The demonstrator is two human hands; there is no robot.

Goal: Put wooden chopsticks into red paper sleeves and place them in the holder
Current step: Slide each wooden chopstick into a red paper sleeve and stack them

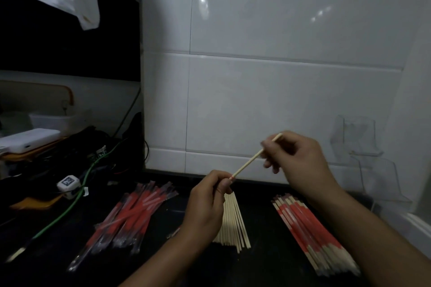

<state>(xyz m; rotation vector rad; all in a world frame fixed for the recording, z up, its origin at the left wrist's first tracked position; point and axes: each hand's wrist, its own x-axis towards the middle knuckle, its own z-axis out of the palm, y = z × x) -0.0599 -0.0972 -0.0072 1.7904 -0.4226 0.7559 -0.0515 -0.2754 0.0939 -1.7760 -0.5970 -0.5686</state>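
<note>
The right hand is pinching a wooden chopstick above the counter, feeding its lower end into the red paper sleeve that the left hand is gripping. It is best to be holding both in one line and pushing slowly, so the paper is not tearing.

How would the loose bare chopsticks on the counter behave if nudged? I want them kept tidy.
The bare chopsticks look thin and light, so they would likely scatter or fan out easily. They appear stiff: the chopstick held between the left hand and right hand stays straight.
</note>
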